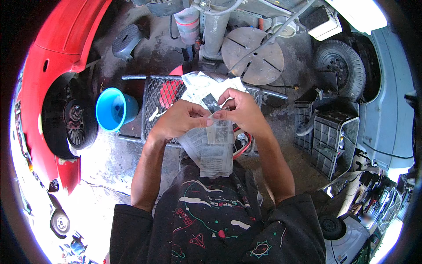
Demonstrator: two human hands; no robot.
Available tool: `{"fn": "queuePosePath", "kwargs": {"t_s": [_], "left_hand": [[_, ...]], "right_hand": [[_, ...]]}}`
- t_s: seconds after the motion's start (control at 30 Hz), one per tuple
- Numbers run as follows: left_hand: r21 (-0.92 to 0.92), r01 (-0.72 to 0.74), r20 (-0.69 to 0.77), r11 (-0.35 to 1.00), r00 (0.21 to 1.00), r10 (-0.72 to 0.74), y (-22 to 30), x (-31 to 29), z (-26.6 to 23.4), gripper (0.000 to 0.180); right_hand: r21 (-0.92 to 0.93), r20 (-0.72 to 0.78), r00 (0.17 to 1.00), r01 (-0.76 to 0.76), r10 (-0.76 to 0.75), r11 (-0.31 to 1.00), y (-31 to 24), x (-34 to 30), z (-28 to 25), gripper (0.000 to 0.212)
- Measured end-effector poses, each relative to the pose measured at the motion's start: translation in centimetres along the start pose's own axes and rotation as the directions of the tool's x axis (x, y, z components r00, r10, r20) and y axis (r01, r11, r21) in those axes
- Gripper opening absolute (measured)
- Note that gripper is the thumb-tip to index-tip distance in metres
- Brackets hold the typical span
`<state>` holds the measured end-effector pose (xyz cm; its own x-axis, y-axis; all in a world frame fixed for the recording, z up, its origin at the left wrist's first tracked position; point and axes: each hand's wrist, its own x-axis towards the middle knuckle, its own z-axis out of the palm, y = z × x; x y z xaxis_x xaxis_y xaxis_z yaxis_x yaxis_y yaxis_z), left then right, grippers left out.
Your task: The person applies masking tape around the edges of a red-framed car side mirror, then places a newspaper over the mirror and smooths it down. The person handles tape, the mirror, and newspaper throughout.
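Both my hands meet over a metal mesh bench in front of my chest. My left hand (178, 119) is closed, its thumb and fingers pinching the top edge of a printed newspaper sheet (217, 156). The same edge is pinched by my right hand (242, 110), close beside the left. Creased, the newspaper hangs down toward my dark shirt, with a smaller folded flap at its top. Behind my hands more white paper sheets (198, 86) lie on the mesh bench (152, 94). A red piece (170, 93) rests on the mesh to their left.
A blue bucket (101, 111) stands left of the bench, near a red car body (57, 39). Farther off are a grey stool (128, 40) and a round slotted metal plate (253, 55). Plastic crates (327, 145) and a blue-grey vehicle (387, 110) are on the right.
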<state>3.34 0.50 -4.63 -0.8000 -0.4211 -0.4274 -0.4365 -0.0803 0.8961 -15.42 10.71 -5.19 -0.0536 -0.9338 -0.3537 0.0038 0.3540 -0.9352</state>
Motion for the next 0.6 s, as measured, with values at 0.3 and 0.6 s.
{"fn": "queuePosePath", "kwargs": {"t_s": [0.3,0.6], "left_hand": [[0.070,-0.022,-0.173,0.997,0.984,0.034,-0.3,-0.2,0.5,0.017],[0.081,0.040,-0.119,0.996,0.992,-0.030,-0.7,-0.3,0.5,0.018]], "right_hand": [[-0.031,-0.084,0.995,0.048,-0.051,0.998,0.1,0.7,0.8,0.016],[-0.111,0.020,0.999,0.033,-0.030,0.993,0.0,1.0,0.9,0.016]]}}
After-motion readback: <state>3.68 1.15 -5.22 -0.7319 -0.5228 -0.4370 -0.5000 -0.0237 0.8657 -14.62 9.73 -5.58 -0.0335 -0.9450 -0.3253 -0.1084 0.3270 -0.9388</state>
